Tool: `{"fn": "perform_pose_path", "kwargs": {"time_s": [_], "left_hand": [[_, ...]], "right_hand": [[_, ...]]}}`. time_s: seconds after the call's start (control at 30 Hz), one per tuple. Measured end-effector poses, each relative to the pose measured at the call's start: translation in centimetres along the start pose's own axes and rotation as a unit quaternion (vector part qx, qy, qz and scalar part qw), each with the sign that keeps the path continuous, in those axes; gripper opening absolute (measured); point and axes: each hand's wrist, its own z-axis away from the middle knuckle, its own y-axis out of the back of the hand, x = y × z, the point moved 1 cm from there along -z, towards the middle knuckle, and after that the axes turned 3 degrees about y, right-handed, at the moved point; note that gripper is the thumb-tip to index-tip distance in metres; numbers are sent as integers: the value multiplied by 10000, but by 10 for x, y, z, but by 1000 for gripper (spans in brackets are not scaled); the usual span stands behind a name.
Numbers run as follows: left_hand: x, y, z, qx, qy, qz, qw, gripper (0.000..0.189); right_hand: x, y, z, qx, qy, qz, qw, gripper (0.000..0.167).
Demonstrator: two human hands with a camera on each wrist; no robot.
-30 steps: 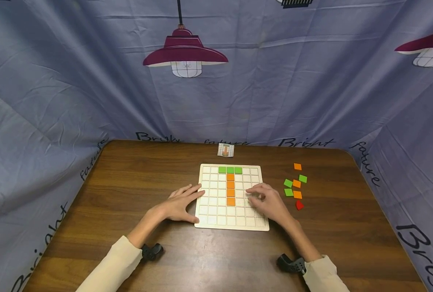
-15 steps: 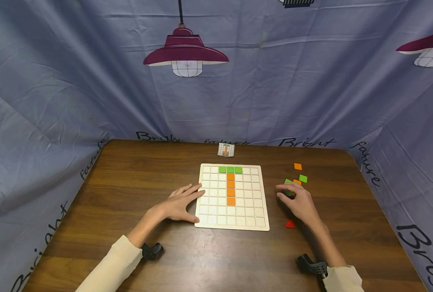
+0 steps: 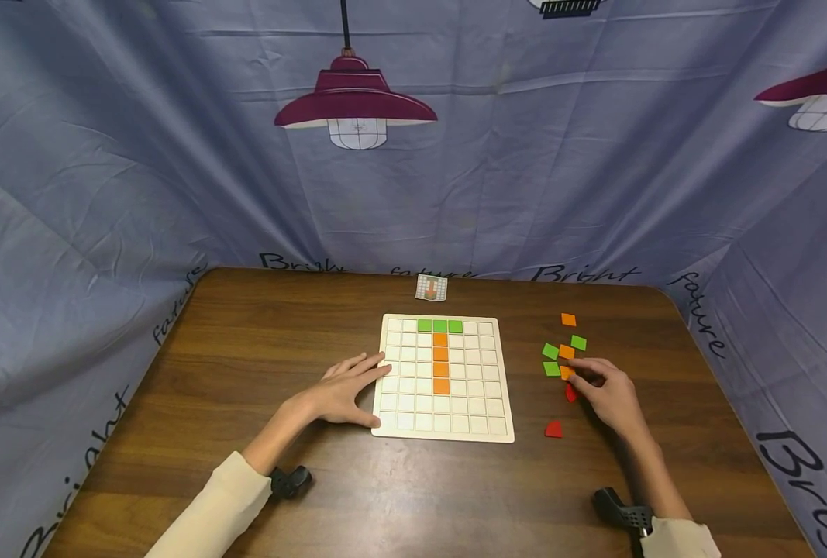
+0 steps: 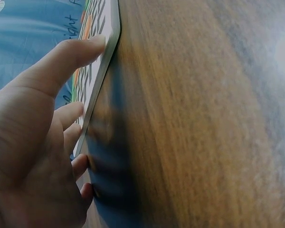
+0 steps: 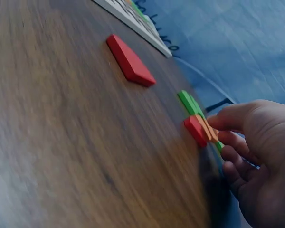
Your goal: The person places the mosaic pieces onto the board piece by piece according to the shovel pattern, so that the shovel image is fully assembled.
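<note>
At the left edge of the white grid board (image 3: 420,422) my left hand (image 3: 343,391) rests with fingers spread. Its thumb lies on the near left corner of the board, as the left wrist view shows. A row of green tiles (image 3: 440,325) and a column of orange tiles (image 3: 441,368) form a T on the grid. Right of the board, my right hand (image 3: 611,395) pinches an orange square tile (image 3: 566,373) between thumb and fingertips. Against that tile lies a red piece (image 5: 195,130), partly covered by the hand in the head view.
More loose tiles lie near the right hand: green ones (image 3: 550,369), orange ones (image 3: 568,319) and a separate red piece with a curved edge (image 3: 553,429). A small pattern card (image 3: 431,287) lies beyond the board at the table's (image 3: 280,325) far edge.
My right hand has moved right from over the board to the loose tiles. A red piece now lies on the table between board and hand. The left hand has stayed put.
</note>
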Motion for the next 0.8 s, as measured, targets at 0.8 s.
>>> {"fn": "perform_pose_path", "kwargs": {"time_s": [0.8], "left_hand": [[1,1,1,-16,23,-37,10000,95]], "right_hand": [[0,9,-4,-716,-309,182,9968,30]]}}
